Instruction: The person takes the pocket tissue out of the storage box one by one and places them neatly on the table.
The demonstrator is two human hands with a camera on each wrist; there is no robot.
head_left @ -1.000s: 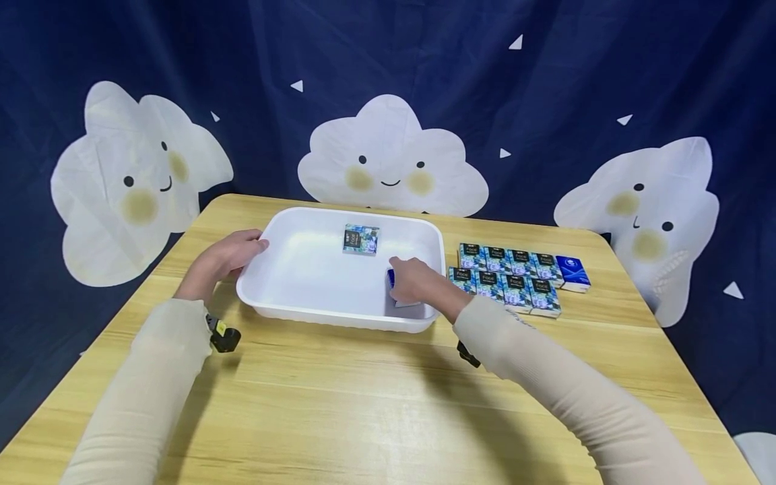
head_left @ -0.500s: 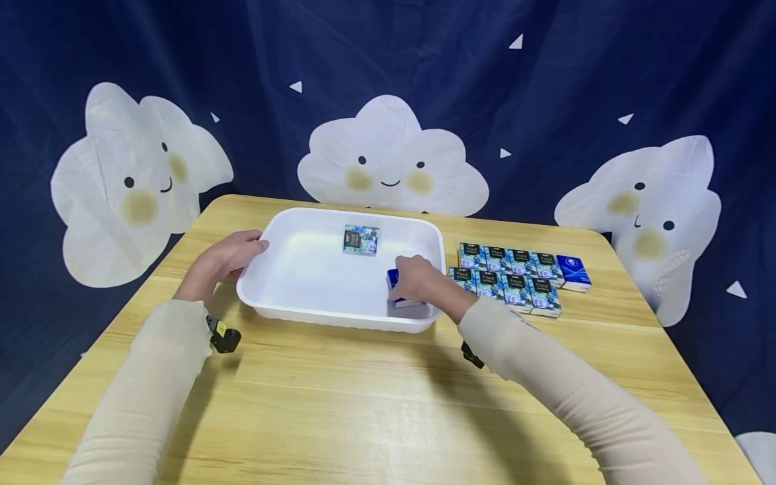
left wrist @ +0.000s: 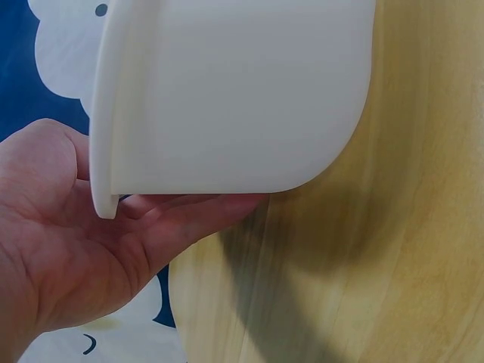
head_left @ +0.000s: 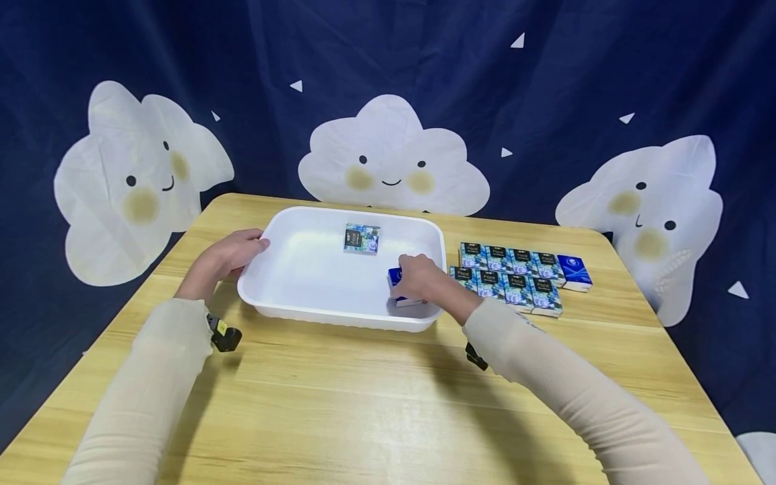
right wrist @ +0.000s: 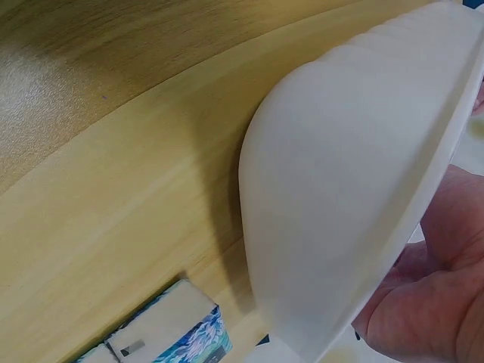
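My left hand (head_left: 236, 251) grips the left end of a white plastic tub (head_left: 303, 313); in the left wrist view its thumb is at the rim and its fingers lie along the outside wall. Inside the tub at the right, my right hand (head_left: 418, 277) holds a dark blue tissue pack (head_left: 394, 277), thumb at its near side and fingers over its top. Part of that pack is hidden under the hand. A floral tissue pack with a black label (head_left: 362, 239) lies near the tub's back wall. The right wrist view hides the held pack behind the tub wall (right wrist: 340, 166).
Right of the tub, two rows of floral tissue packs (head_left: 518, 289) lie on the wooden table (head_left: 339, 397), with one blue pack (head_left: 574, 271) ending the back row. A navy curtain (head_left: 254, 40) with cloud faces hangs behind the table.
My right hand has shifted slightly right within the tub, and more of the blue tissue pack shows under it. My left hand stays on the tub's rim.
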